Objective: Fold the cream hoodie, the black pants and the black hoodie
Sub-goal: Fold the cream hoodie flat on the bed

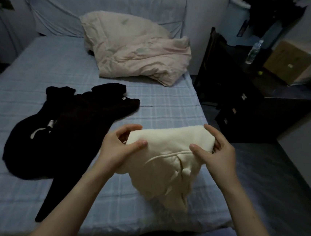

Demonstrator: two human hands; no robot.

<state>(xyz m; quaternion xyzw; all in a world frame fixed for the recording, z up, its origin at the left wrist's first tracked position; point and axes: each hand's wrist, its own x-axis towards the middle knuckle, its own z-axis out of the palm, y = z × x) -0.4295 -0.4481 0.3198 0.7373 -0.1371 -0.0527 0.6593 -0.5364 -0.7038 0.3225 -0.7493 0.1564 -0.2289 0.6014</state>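
The bed (161, 103) fills most of the view, spread with a pale blue checked sheet that also hangs over the headboard (104, 8) against the wall. A crumpled pink quilt (138, 55) lies bunched at the head.

The hoodie (168, 157), cream, is on the near right part of the bed, partly folded into a thick bundle. The left grip (118, 148) pinches its left end between thumb and curled fingers. The right grip (217, 154) holds the right end the same way, thumb on top and fingers tucked behind. The upper part is lifted between the two hands, and the rest sags to the sheet.

The black clothes (64, 128) lie spread to the left, well apart from the hoodie, overlapping each other. White cords show on the left piece, and a long narrow part runs toward the near edge. Which piece is the pants cannot be told.

Right of the bed stands a dark dresser (246, 107), with a clear bottle (254, 51) and a box (291, 62) on top. The floor (278, 177) is dark.
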